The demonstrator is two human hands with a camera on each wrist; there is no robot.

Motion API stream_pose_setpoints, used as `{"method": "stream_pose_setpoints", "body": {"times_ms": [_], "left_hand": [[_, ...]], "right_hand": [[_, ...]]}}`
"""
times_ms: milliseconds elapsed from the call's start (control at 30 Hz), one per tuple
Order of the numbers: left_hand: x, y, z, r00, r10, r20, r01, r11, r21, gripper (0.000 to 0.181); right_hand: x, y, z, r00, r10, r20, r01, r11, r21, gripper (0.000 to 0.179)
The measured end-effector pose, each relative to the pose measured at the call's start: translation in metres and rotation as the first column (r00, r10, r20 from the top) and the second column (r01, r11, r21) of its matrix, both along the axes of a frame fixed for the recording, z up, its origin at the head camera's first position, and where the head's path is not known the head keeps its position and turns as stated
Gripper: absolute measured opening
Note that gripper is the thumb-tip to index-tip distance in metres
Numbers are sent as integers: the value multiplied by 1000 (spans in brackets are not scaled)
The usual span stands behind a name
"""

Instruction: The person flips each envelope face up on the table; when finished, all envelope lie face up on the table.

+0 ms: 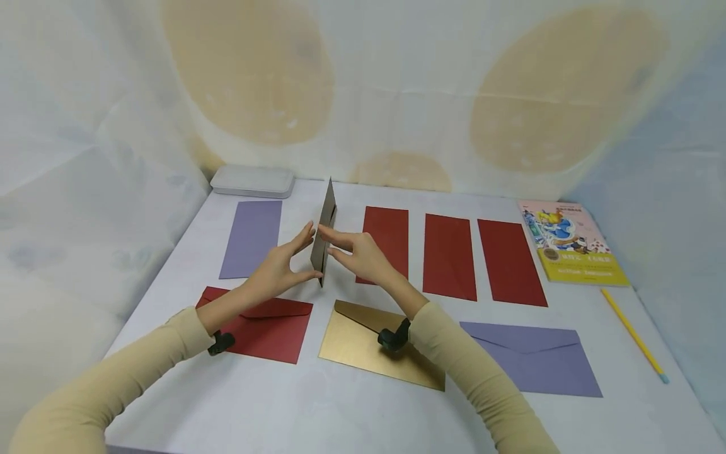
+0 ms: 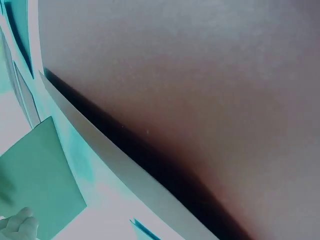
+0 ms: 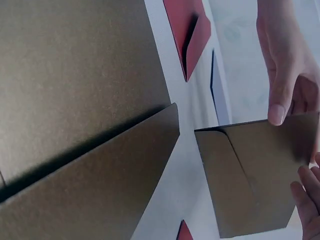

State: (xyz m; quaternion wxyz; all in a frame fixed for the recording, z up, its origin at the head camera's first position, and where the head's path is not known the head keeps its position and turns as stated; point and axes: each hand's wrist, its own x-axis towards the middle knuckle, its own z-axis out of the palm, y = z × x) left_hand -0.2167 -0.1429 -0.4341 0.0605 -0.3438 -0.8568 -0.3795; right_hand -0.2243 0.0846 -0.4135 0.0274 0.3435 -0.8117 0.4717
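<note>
A gold-brown envelope point(image 1: 321, 249) stands on edge between the two hands, its flap side facing right. My left hand point(image 1: 271, 270) holds it from the left, thumb at the near end and fingers behind. My right hand point(image 1: 363, 255) pinches its upper edge, with the index finger reaching across the top and the thumb on the right face. In the right wrist view the upright envelope point(image 3: 255, 175) shows its flap, with the left thumb pressed at one edge. A flat gold envelope point(image 1: 351, 337) lies below the right wrist, and a red envelope point(image 1: 266, 337) under the left forearm.
Purple envelopes lie at back left point(image 1: 252, 236) and front right point(image 1: 539, 359). Three red envelopes point(image 1: 391, 236) line up right of the hands. A grey-white case point(image 1: 252, 181) sits at the back left. On the right are a picture book point(image 1: 573, 243) and yellow pencil point(image 1: 632, 331).
</note>
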Motion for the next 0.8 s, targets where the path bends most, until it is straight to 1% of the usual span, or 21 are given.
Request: {"method": "stream_pose_setpoints", "body": {"times_ms": [133, 233, 333, 433, 567, 633, 733, 800], "left_hand": [[3, -3, 2, 1000, 5, -15, -6, 1000, -13, 96], [4, -6, 1, 999, 24, -25, -24, 1000, -12, 94], [4, -10, -1, 998, 46, -30, -46, 999, 3, 93], [5, -13, -2, 998, 63, -22, -62, 998, 21, 93], [5, -16, -3, 996, 86, 11, -86, 996, 31, 92], [4, -18, -3, 994, 102, 35, -103, 994, 34, 90], [4, -20, -3, 990, 127, 68, -129, 991, 41, 87], [3, -21, -3, 987, 136, 84, -140, 989, 47, 86]], "right_hand": [[0, 1, -1, 1000, -8, 24, 7, 999, 41, 49], [1, 2, -4, 998, -18, 68, 11, 995, 97, 48], [1, 2, -8, 993, -25, 116, 4, 985, 174, 48], [2, 3, -11, 988, -24, 152, -17, 966, 259, 48], [4, 3, -17, 983, -22, 181, -44, 935, 351, 49], [5, 2, -19, 981, -12, 194, -64, 922, 381, 50], [6, 1, -21, 982, 21, 188, -101, 899, 425, 51], [8, 0, -22, 981, 49, 185, -127, 891, 436, 52]]}}
